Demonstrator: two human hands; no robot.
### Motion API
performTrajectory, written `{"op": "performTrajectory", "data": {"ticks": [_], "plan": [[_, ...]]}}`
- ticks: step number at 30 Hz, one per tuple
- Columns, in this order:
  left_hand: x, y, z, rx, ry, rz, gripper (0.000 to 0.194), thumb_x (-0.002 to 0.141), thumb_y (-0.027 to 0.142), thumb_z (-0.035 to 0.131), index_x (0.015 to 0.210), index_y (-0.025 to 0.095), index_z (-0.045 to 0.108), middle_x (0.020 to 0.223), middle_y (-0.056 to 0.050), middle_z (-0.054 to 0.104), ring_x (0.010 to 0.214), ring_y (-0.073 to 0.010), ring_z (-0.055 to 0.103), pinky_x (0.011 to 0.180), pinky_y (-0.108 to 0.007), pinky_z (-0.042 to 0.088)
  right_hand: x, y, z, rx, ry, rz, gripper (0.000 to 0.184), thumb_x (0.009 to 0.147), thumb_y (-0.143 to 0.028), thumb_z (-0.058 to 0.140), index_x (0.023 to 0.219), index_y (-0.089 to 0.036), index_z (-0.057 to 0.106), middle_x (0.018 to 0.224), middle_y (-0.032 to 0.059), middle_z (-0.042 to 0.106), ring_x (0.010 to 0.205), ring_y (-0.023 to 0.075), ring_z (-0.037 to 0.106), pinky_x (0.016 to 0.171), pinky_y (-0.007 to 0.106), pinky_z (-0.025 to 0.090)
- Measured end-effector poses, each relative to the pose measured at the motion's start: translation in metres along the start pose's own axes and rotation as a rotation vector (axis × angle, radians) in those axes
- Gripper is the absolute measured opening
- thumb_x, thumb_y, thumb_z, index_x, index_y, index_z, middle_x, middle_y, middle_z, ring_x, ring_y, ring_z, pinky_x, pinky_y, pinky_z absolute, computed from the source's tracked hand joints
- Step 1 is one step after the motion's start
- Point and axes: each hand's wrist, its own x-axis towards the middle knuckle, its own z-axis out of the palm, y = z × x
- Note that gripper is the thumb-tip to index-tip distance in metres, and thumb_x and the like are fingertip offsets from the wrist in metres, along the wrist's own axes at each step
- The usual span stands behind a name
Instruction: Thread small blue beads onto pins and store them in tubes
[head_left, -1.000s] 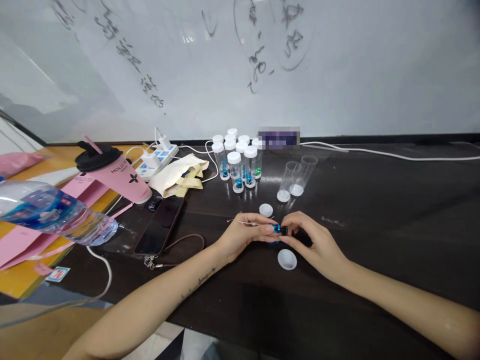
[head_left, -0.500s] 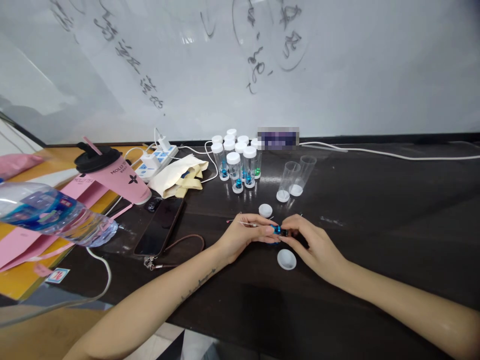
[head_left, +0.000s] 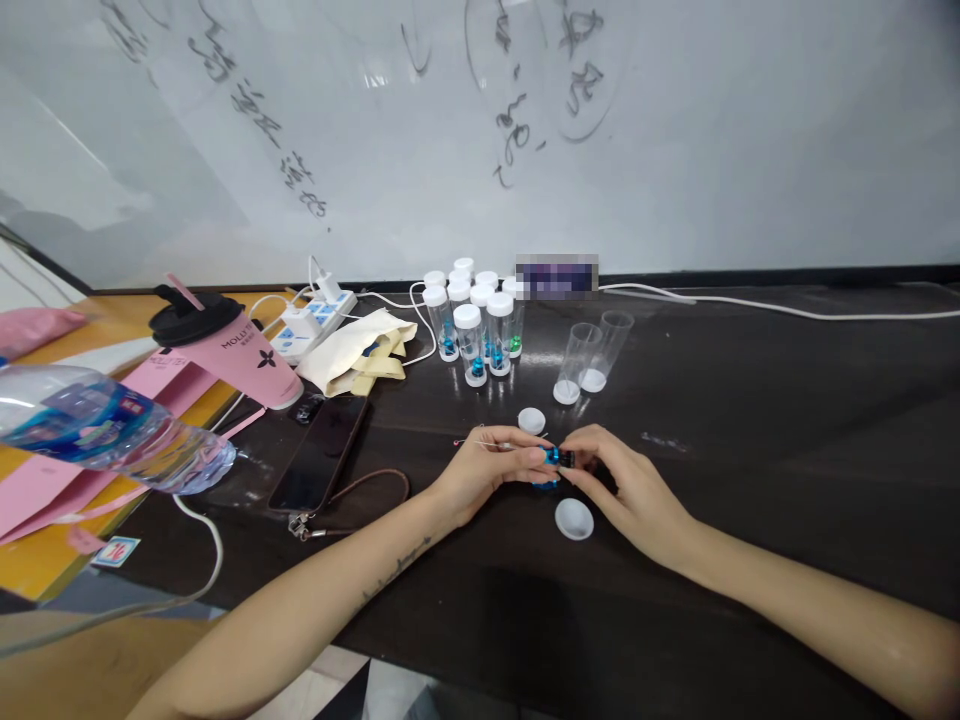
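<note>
Between thumb and fingers, my left hand [head_left: 495,468] pinches a small shiny blue piece with a black end [head_left: 553,456]; its exact kind is too small to make out. My right hand [head_left: 619,475] has its thumb and fingertips closed at the black end of the same piece. A white round cap [head_left: 574,519] lies on the table just below the hands, and another white cap [head_left: 532,421] sits just beyond them. Farther back stand two open clear tubes [head_left: 576,362] with white bases. A thin pale strand runs by my left fingers.
Several white-capped tubes [head_left: 472,345] with blue or green pieces inside stand by the whiteboard [head_left: 675,130]. On the left are a phone [head_left: 319,450] with a strap, a cream pouch [head_left: 352,350], a power strip [head_left: 322,318], a pink cup [head_left: 247,350] and a water bottle [head_left: 112,425].
The right fingertips have shifted slightly at the black end, which shows a little more now. Both hands otherwise stay in place, and the things on the table have not moved.
</note>
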Motion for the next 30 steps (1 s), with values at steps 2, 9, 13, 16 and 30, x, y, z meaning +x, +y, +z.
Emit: {"op": "performTrajectory", "data": {"ticks": [2, 9, 13, 16, 30], "plan": [[0.0003, -0.0006, -0.0007, -0.004, -0.006, 0.002, 0.031, 0.066, 0.028, 0.08, 0.09, 0.009, 0.073, 0.079, -0.01, 0.074, 0.076, -0.0201, 0.071, 0.081, -0.034, 0.055, -0.0009, 0.0019, 0.0015, 0.005, 0.025, -0.04, 0.01, 0.096, -0.025, 0.048, 0.105, -0.023, 0.051, 0.094, 0.0049, 0.059, 0.077, 0.0181, 0.06, 0.07, 0.031, 0.048], [0.0011, -0.0011, -0.0022, -0.003, -0.031, -0.005, 0.028, 0.068, 0.024, 0.079, 0.091, 0.009, 0.073, 0.077, -0.009, 0.074, 0.072, -0.0172, 0.071, 0.078, -0.03, 0.055, 0.0005, -0.0018, -0.0018, 0.038, -0.024, 0.04, 0.01, 0.096, -0.029, 0.048, 0.099, -0.022, 0.054, 0.084, 0.0027, 0.06, 0.072, 0.0167, 0.058, 0.066, 0.029, 0.046], [0.0013, -0.0015, -0.0017, -0.002, -0.032, 0.0, 0.03, 0.068, 0.024, 0.079, 0.092, 0.008, 0.072, 0.077, -0.009, 0.074, 0.073, -0.0182, 0.071, 0.078, -0.031, 0.055, 0.0027, -0.004, -0.0042, 0.041, -0.078, 0.095, 0.018, 0.098, -0.032, 0.043, 0.094, -0.021, 0.056, 0.08, 0.0013, 0.06, 0.072, 0.0161, 0.058, 0.066, 0.029, 0.044], [0.0009, -0.0008, -0.0007, -0.023, -0.024, 0.015, 0.029, 0.069, 0.024, 0.079, 0.091, 0.008, 0.072, 0.077, -0.01, 0.075, 0.074, -0.0184, 0.071, 0.078, -0.031, 0.055, 0.0022, -0.003, -0.0046, 0.062, -0.053, 0.1, 0.017, 0.097, -0.034, 0.046, 0.104, -0.021, 0.054, 0.087, 0.0017, 0.059, 0.075, 0.0162, 0.058, 0.069, 0.029, 0.044], [0.0009, -0.0004, -0.0008, -0.028, -0.011, 0.017, 0.029, 0.068, 0.026, 0.079, 0.091, 0.009, 0.072, 0.079, -0.011, 0.075, 0.076, -0.0208, 0.071, 0.08, -0.035, 0.055, -0.0019, 0.001, -0.0051, 0.157, -0.011, 0.039, 0.024, 0.1, -0.037, 0.037, 0.106, -0.022, 0.054, 0.081, 0.0012, 0.059, 0.07, 0.0155, 0.057, 0.067, 0.028, 0.043]]}}
